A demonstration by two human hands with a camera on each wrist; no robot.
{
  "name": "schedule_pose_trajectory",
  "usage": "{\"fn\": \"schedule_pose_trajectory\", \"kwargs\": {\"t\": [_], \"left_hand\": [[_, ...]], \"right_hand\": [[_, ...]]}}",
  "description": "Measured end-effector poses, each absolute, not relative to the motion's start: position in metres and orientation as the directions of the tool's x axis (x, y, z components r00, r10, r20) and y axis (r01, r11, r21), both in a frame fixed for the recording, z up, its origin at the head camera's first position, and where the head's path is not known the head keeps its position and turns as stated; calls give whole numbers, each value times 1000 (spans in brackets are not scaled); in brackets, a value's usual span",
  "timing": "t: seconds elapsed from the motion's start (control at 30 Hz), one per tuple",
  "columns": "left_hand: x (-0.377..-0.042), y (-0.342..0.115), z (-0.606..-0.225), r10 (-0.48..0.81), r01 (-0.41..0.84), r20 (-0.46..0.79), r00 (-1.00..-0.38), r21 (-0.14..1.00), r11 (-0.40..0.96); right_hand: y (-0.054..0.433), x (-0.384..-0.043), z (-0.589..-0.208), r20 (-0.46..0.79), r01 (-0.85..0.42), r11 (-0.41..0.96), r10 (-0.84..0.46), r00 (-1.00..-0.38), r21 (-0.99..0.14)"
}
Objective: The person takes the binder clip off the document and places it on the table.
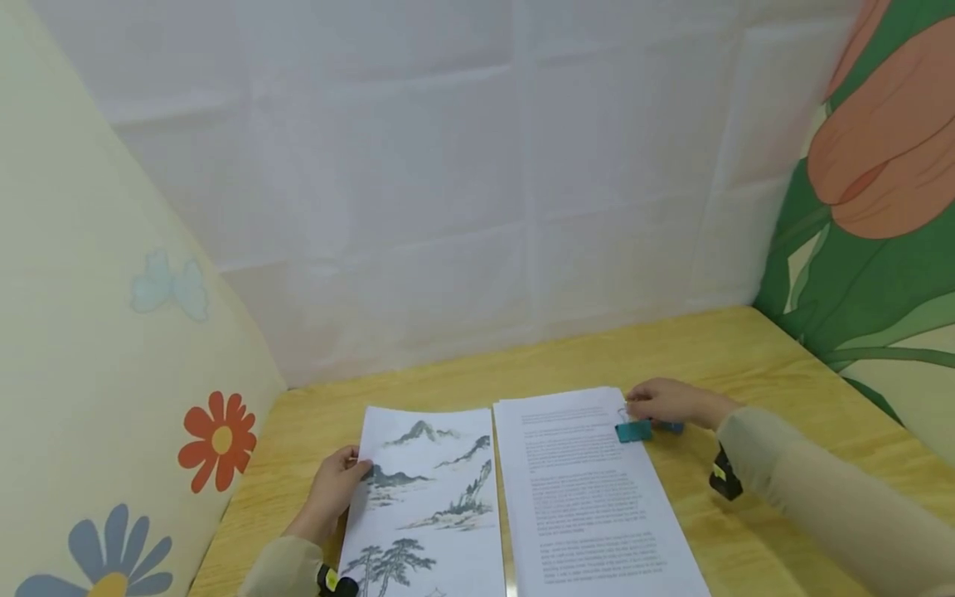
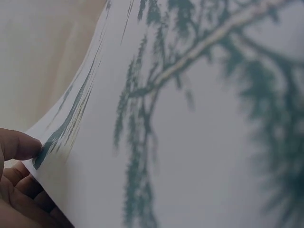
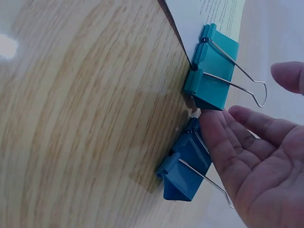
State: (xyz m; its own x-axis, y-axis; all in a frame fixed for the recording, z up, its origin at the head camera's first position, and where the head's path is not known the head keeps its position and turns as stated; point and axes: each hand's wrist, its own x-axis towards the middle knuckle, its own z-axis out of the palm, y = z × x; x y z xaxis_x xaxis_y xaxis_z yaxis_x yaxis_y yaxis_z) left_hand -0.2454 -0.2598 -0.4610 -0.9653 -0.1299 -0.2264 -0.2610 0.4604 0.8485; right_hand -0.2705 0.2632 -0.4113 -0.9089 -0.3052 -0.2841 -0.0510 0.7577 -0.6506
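Note:
My left hand [image 1: 334, 491] pinches the left edge of a sheet printed with ink-wash mountains and pines [image 1: 448, 452], thumb on top and fingers beneath. In the left wrist view the sheet's edge [image 2: 57, 190] bends up at the thumb. Beside it lies a stack of text pages [image 1: 589, 497], with a teal binder clip [image 3: 218, 69] at its right edge. My right hand [image 3: 256, 152] is at that clip, fingertips against its lower side and thumb apart from its wire handles. Close by the fingers sits a dark blue binder clip [image 3: 185, 164] on the table.
The papers lie on a yellow wood-grain table [image 1: 418, 385]. A creased white sheet [image 1: 448, 207] hangs behind it. Flower-painted panels stand at the left [image 1: 134, 365] and right [image 1: 880, 274]. Black wrist cameras show below each hand.

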Motion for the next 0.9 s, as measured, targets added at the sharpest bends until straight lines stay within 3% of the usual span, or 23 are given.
{"fn": "schedule_pose_trajectory", "kwargs": {"t": [0.9], "left_hand": [[-237, -269, -454, -34, -202, -219, -975, 816, 542]], "right_hand": [[258, -271, -411, -238, -100, 763, -319, -918, -638]]}}
